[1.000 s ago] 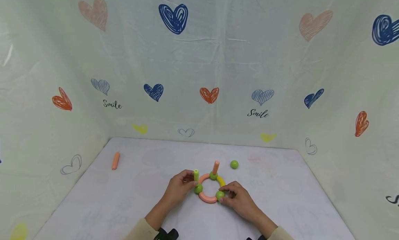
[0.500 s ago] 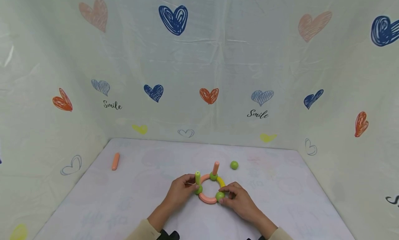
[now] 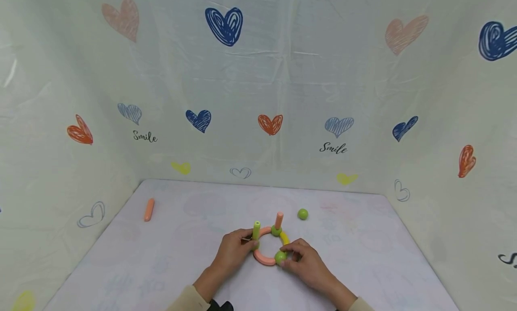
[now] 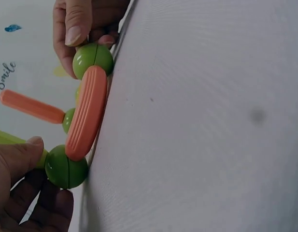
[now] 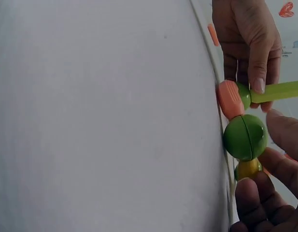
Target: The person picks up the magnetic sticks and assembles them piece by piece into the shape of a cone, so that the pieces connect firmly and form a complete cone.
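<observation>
On the table lies a ring of curved orange bars (image 3: 264, 260) and a yellow curved bar (image 3: 285, 238), joined by green balls. An orange stick (image 3: 279, 220) stands up from the far green ball (image 3: 276, 231). At the ring's left, a yellow-green stick (image 3: 256, 230) rises from another green ball (image 4: 66, 166). My left hand (image 3: 234, 251) pinches this stick low down, its fingers behind the ball, which the thumb partly hides in the head view. My right hand (image 3: 306, 262) holds the near right green ball (image 3: 280, 257) between thumb and fingers.
A loose green ball (image 3: 303, 214) lies beyond the ring to the right. Far left on the white table (image 3: 181, 239) lies a loose orange stick (image 3: 149, 210). A pale curtain (image 3: 258, 77) with printed hearts hangs behind the table.
The left hand has come nearer the person along the yellow-green stick's side. The ring's near right ball has shifted a little left and nearer, with the right hand on it.
</observation>
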{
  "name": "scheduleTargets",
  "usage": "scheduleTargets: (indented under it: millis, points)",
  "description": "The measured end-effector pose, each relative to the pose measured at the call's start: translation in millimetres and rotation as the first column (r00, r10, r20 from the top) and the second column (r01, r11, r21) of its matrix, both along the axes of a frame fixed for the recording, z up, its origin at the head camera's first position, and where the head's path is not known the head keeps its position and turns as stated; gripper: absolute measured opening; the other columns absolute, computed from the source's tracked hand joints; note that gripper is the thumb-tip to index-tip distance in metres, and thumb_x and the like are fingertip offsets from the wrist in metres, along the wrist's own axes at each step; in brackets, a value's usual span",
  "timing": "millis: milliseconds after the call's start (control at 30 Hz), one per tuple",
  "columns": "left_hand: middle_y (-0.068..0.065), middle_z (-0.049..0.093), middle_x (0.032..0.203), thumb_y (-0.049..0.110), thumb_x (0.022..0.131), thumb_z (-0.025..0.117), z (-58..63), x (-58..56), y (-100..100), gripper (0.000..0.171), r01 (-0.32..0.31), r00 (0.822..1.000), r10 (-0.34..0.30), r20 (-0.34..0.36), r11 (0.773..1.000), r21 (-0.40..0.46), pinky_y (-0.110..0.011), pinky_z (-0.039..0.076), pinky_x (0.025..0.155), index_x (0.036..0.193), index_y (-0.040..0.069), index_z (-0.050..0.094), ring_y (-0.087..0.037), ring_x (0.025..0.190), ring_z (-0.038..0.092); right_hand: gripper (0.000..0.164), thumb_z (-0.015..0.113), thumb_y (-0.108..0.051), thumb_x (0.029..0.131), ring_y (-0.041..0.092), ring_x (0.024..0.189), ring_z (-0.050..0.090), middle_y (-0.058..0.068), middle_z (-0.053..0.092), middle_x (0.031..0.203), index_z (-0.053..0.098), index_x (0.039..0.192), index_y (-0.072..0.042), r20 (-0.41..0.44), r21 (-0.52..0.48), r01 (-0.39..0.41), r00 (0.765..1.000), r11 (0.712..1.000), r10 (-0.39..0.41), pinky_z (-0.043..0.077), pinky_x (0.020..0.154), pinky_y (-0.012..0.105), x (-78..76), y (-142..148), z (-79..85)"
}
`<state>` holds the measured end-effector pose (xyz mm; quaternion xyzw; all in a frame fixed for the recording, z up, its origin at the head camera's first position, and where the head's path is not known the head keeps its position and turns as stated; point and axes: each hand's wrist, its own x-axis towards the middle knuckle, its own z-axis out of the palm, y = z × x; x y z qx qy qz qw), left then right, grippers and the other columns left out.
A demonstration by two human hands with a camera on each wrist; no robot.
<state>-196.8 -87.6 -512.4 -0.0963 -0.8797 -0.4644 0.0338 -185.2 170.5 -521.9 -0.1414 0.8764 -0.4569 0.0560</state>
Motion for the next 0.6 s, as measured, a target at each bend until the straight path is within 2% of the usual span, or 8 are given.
scheduleTargets:
  millis: [200, 333, 500, 600]
  points:
    - [-0.006, 0.077, 0.114, 0.016, 0.092, 0.082, -1.5, -1.2, 2.3, 0.038, -0.032, 0.999, 0.032, 0.042, 0.999, 0.005, -0.028, 0.061, 0.079, 0.127, 0.006, 0.074, -0.016, 0.098, 0.073, 0.025, 0.079, -0.025, 0.095, 0.013, 0.087, 0.056, -0.002, 0.064, 0.098, 0.075, 0.116, -0.012, 0.025, -0.019, 0.123, 0.992, 0.992, -0.122, 0.048, 0.071, 0.023, -14.5, 0.6, 8.1]
    - [-0.007, 0.077, 0.117, 0.016, 0.092, 0.082, -2.0, -1.7, 2.7, 0.038, -0.041, 0.998, 0.041, 0.05, 0.999, -0.001, -0.03, 0.061, 0.081, 0.128, 0.008, 0.074, -0.017, 0.099, 0.073, 0.027, 0.078, -0.018, 0.095, 0.013, 0.093, 0.06, -0.001, 0.07, 0.105, 0.074, 0.12, -0.011, 0.002, -0.018, 0.181, 0.984, 0.983, -0.181, 0.052, 0.077, 0.026, -30.2, -3.1, 14.0]
    - [-0.006, 0.076, 0.115, 0.014, 0.092, 0.082, -2.7, -1.2, 3.5, 0.035, -0.044, 0.998, 0.044, 0.054, 0.999, 0.0, -0.031, 0.061, 0.081, 0.126, 0.008, 0.074, -0.018, 0.1, 0.073, 0.038, 0.079, -0.02, 0.094, 0.018, 0.108, 0.065, 0.002, 0.072, 0.123, 0.071, 0.13, -0.013, 0.0, -0.004, 0.145, 0.989, 0.989, -0.145, 0.055, 0.089, 0.038, -47.4, -12.3, 18.6]
    - [-0.006, 0.076, 0.113, 0.012, 0.091, 0.082, -3.1, -0.5, 3.9, 0.034, -0.042, 0.998, 0.042, 0.056, 0.999, 0.006, -0.031, 0.061, 0.081, 0.124, 0.008, 0.074, -0.018, 0.1, 0.073, 0.035, 0.078, -0.019, 0.094, 0.023, 0.116, 0.065, 0.004, 0.07, 0.129, 0.071, 0.129, -0.016, 0.02, -0.01, 0.099, 0.995, 0.995, -0.098, 0.056, 0.094, 0.044, -54.9, -18.0, 18.2]
